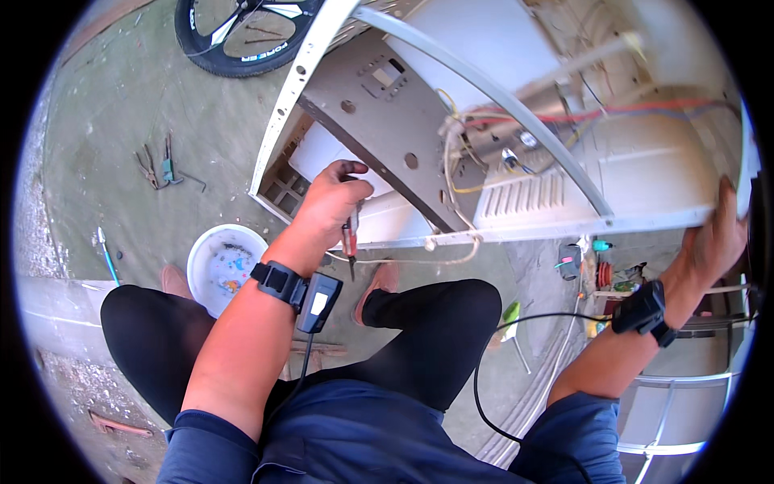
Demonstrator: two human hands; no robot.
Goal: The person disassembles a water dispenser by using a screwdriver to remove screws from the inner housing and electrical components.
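Note:
In front of me an opened white appliance casing (379,242) lies tilted, with a grey inner panel (379,137) and coloured wires (516,113) showing inside. My left hand (334,198) is closed at the casing's near side. It holds a thin screwdriver-like tool (349,242) with a red handle, its dark end pointing down toward me; the upper part is hidden by the fingers. At far right, my right hand (716,238) grips the corner of the casing's rim, with its fingers partly out of sight. A pale cord (427,260) loops along the near edge.
A white bucket (228,262) with bits in it stands by my left foot. Pliers (150,167), a bent rod and a blue-handled tool (108,256) lie on the floor at left. Beyond is a bicycle wheel (242,36). Metal racks (677,411) are at lower right.

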